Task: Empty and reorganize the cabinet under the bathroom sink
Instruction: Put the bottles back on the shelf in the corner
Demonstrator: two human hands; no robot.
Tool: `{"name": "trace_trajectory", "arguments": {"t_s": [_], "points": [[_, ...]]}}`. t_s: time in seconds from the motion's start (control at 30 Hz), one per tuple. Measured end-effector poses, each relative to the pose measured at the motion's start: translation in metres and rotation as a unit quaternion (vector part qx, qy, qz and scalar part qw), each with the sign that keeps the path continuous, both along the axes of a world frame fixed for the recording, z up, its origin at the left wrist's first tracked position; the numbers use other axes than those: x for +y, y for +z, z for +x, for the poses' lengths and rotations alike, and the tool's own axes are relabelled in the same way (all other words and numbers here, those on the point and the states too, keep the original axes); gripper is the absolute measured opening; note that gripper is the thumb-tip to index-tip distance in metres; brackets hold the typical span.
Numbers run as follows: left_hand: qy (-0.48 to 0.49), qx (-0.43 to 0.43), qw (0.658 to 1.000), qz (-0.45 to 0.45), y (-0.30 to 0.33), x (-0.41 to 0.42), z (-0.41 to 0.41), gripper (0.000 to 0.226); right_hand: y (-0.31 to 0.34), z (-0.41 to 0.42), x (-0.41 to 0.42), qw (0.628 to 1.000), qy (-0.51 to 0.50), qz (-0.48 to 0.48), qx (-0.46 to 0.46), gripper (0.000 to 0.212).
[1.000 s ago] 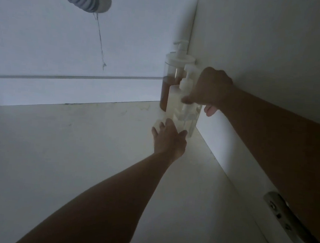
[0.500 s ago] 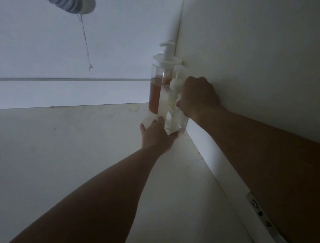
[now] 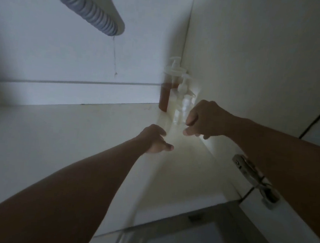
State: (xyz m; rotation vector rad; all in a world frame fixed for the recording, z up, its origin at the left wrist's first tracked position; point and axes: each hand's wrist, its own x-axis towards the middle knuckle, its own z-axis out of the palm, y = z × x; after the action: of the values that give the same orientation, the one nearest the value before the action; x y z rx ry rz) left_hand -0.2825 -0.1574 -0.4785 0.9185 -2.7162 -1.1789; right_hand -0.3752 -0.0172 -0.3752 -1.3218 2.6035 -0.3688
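Dim cabinet, seen from above and in front. Far right corner: amber bottle point(image 3: 164, 95) upright against the back wall, clear bottle point(image 3: 182, 104) just near and right of it, against the right wall point(image 3: 255, 61); whether touching each other, cannot tell. Both with white pumps.

Right hand point(image 3: 206, 119) just near and right of the clear bottle, fingers loosely curled, thumb and forefinger apart, holding nothing; knuckles close to the bottle's lower part, contact unclear. Left hand point(image 3: 155, 139) lower and nearer, over the floor point(image 3: 58, 142), fingers relaxed and slightly bent, empty, well short of both bottles. Gap between the two hands narrow.

Corrugated hose point(image 3: 87, 8) at upper left. Metal hinge point(image 3: 254, 176) on the right wall, near the front edge, below the right forearm.
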Motion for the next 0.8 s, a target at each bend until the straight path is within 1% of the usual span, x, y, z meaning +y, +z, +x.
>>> {"name": "trace_trajectory", "arguments": {"t_s": [0.1, 0.17, 0.23, 0.37, 0.47, 0.53, 0.6, 0.67, 0.73, 0.8], "points": [[-0.036, -0.031, 0.997, -0.055, 0.009, 0.012, 0.023, 0.068, -0.010, 0.017, 0.010, 0.996, 0.028, 0.070, -0.054, 0.032], [-0.040, -0.042, 0.995, -0.080, 0.010, 0.019, 0.038, 0.066, -0.023, 0.024, 0.015, 0.993, 0.041, 0.084, -0.068, 0.028], [-0.037, -0.045, 0.993, -0.102, 0.009, 0.028, 0.055, 0.065, -0.037, 0.034, 0.023, 0.992, 0.057, 0.088, -0.071, 0.023], [-0.040, -0.047, 0.991, -0.116, 0.014, 0.054, 0.096, 0.063, -0.053, 0.062, 0.046, 0.991, 0.059, 0.069, -0.096, 0.035], [-0.045, -0.069, 0.987, -0.140, 0.023, 0.075, 0.134, 0.060, -0.055, 0.087, 0.061, 0.988, 0.072, 0.078, -0.113, 0.035], [-0.052, -0.092, 0.983, -0.150, 0.028, 0.089, 0.158, 0.052, -0.054, 0.103, 0.070, 0.984, 0.087, 0.079, -0.131, 0.034], [-0.067, -0.118, 0.980, -0.147, 0.030, 0.102, 0.180, 0.042, -0.057, 0.119, 0.079, 0.982, 0.106, 0.073, -0.141, 0.031], [-0.084, -0.146, 0.977, -0.130, 0.028, 0.114, 0.199, 0.039, -0.067, 0.136, 0.088, 0.978, 0.129, 0.080, -0.143, 0.027], [-0.105, -0.184, 0.973, -0.095, 0.019, 0.127, 0.215, 0.045, -0.084, 0.153, 0.095, 0.973, 0.155, 0.106, -0.134, 0.026], [-0.120, -0.224, 0.964, -0.083, 0.001, 0.138, 0.231, 0.055, -0.108, 0.167, 0.099, 0.966, 0.185, 0.137, -0.117, 0.025]]}}
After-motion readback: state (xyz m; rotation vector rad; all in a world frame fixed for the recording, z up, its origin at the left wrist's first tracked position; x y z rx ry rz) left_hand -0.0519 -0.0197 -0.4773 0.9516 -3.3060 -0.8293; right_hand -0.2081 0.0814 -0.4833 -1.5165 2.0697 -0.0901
